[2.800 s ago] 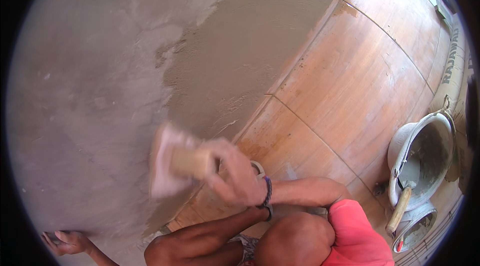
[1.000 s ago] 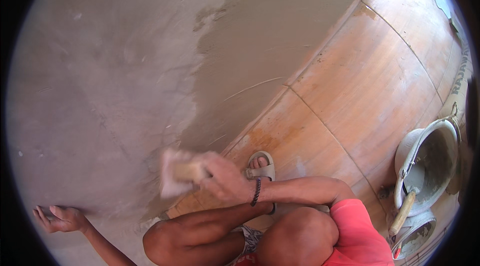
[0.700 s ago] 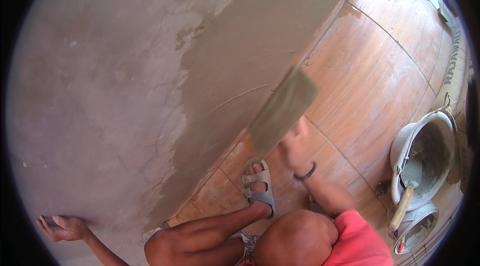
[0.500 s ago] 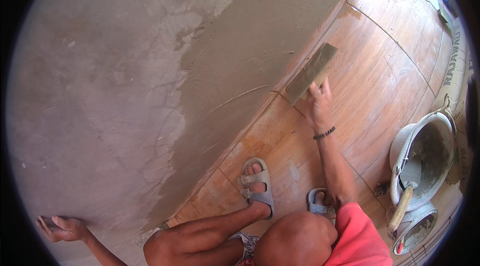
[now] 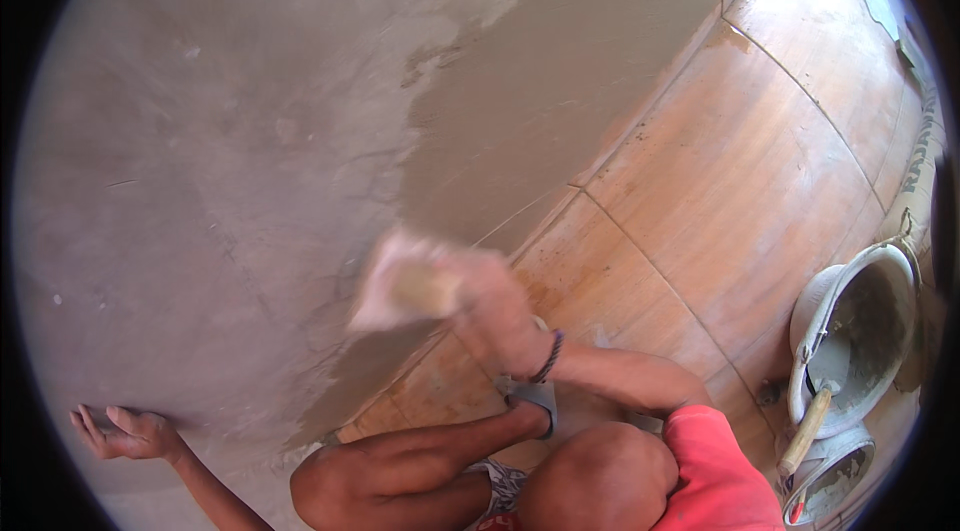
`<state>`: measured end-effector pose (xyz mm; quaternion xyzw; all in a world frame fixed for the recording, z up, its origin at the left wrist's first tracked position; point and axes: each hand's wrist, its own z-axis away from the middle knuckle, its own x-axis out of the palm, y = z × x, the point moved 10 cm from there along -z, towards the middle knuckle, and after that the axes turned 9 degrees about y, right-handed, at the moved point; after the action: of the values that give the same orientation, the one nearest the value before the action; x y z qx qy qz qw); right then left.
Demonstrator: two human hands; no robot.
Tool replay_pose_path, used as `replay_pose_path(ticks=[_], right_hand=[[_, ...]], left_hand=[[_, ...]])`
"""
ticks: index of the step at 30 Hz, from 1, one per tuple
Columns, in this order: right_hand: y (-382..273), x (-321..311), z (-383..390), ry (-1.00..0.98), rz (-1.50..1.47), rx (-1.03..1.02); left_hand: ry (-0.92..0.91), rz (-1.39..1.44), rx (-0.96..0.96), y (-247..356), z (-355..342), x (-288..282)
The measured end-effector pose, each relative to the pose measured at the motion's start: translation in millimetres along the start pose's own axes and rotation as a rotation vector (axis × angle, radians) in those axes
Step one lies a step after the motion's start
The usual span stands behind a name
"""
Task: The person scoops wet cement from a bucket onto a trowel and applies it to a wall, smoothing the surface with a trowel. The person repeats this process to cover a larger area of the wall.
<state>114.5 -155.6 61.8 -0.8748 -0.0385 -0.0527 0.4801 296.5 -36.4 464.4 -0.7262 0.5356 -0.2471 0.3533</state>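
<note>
My right hand point(image 5: 497, 309), blurred by motion, is closed round the handle of a flat plastering trowel point(image 5: 375, 296). The trowel is over the lower part of the grey wall point(image 5: 220, 161), by the border between the pale surface and a darker band of wet plaster point(image 5: 560, 81). Blur hides whether its blade touches the wall. At the lower left, my left hand point(image 5: 130, 434) is open, fingers apart and partly curled, close against the wall with nothing in it.
A bucket point(image 5: 800, 331) smeared with mortar stands at the right, with a wooden-handled tool point(image 5: 808, 431) resting in it. Below it is a smaller container point(image 5: 845, 476). Sacks point(image 5: 920, 171) lie behind. Brown floor tiles point(image 5: 740, 191) meet the wall along a diagonal edge.
My right hand has swung left from above the floor tiles to the wall, turning the trowel with it. My left hand has stayed almost still. The view has shifted slightly.
</note>
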Motion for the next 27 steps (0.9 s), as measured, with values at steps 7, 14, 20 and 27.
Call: replay_pose_path(ticks=[7,14,20,27], right_hand=[[18.6,-30.6,28.3,-0.008,-0.925,0.713],[111.7,-140.2,33.4,0.537,-1.471,0.671],[128.6,-212.7,7.2,0.681,-1.453,0.506],[176.5,-319.5,-39.5,0.939,-1.114,0.453]], left_hand=[[0.016,0.027,0.010,-0.5,-0.1,0.8],[-0.003,0.007,-0.047,-2.8,4.1,0.8],[-0.200,0.413,0.166,115.4,-27.6,-1.8],[-1.101,1.779,0.220,461.7,15.5,19.4]])
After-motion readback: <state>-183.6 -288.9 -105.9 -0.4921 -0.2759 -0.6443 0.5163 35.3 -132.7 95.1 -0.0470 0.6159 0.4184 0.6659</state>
